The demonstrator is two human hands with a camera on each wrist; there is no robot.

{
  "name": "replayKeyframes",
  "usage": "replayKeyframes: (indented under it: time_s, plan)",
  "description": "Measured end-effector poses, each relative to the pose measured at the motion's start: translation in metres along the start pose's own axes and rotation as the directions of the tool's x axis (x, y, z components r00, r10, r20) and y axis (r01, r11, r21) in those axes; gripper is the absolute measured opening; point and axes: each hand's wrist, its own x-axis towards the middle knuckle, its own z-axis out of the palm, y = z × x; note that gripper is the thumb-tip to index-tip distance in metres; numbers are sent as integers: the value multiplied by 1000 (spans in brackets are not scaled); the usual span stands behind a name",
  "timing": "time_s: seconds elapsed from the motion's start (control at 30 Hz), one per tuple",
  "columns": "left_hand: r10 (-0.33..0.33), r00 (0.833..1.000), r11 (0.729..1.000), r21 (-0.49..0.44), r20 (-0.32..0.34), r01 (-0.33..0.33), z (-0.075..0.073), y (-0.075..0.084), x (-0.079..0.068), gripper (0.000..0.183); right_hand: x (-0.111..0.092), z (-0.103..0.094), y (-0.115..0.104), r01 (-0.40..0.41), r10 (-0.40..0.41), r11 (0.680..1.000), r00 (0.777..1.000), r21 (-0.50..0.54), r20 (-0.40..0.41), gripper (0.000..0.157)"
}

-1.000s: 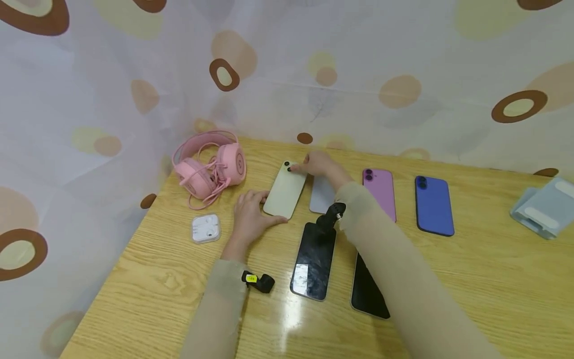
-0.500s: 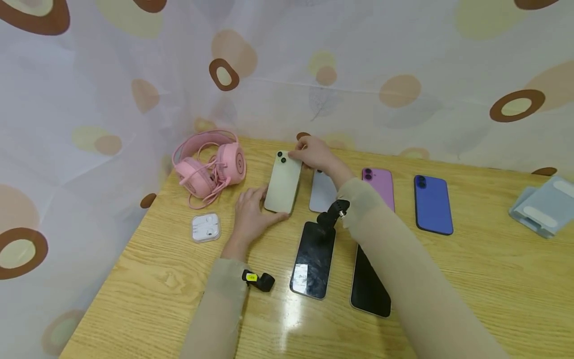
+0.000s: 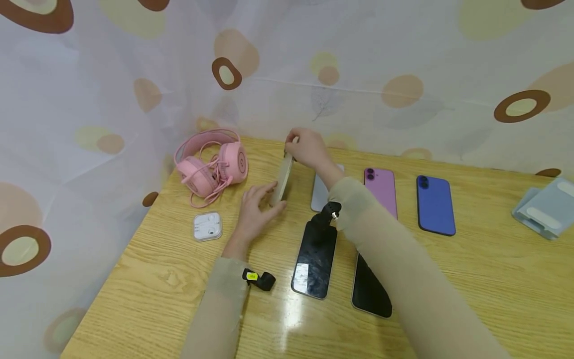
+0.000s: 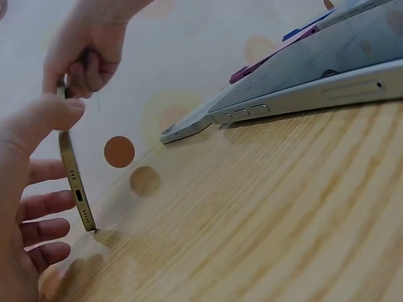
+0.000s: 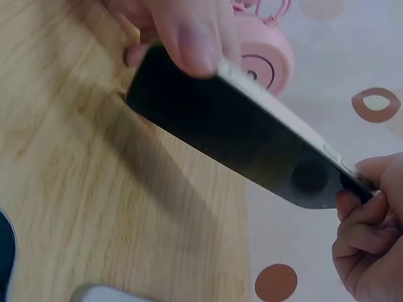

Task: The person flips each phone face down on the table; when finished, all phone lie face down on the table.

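Note:
A pale cream smartphone (image 3: 283, 178) is tilted up on its long edge, its side turned toward the head camera. My right hand (image 3: 309, 149) pinches its far end, by the cameras. My left hand (image 3: 254, 212) has the near end between thumb and fingers. The left wrist view shows the charging-port edge of the phone (image 4: 78, 189), with the left thumb (image 4: 53, 113) across its upper part and its lower corner close over the wood. In the right wrist view the dark screen (image 5: 227, 141) faces the camera, and the left thumb presses a corner.
Right of the held phone lie a pale grey phone (image 3: 319, 194), a pink phone (image 3: 382, 189) and a blue phone (image 3: 436, 204). Nearer are two phones with black screens (image 3: 314, 262). Pink headphones (image 3: 235, 162), boxed earphones (image 3: 208, 226) and a light-blue stand (image 3: 548, 207) flank them.
The cream phone's far end has been raised from the table, and the phone has turned from back-up to edge-on. My right hand has risen with it; the left has barely moved.

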Motion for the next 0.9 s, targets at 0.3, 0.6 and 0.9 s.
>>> replayKeyframes:
  time_s: [0.3,0.6,0.9]
  plan:
    - [177,968,983,-16,-176,-182,2,-3,1,34,-1,10,-6,-10,9,996,1000,88,14,29]
    - [244,887,970,93,-393,-226,3,-5,3,11,-1,21,0,29,-58,985,984,172,167,41]
    - [162,904,987,88,-395,-138,2,-5,3,16,0,33,18,73,-78,997,965,32,251,59]
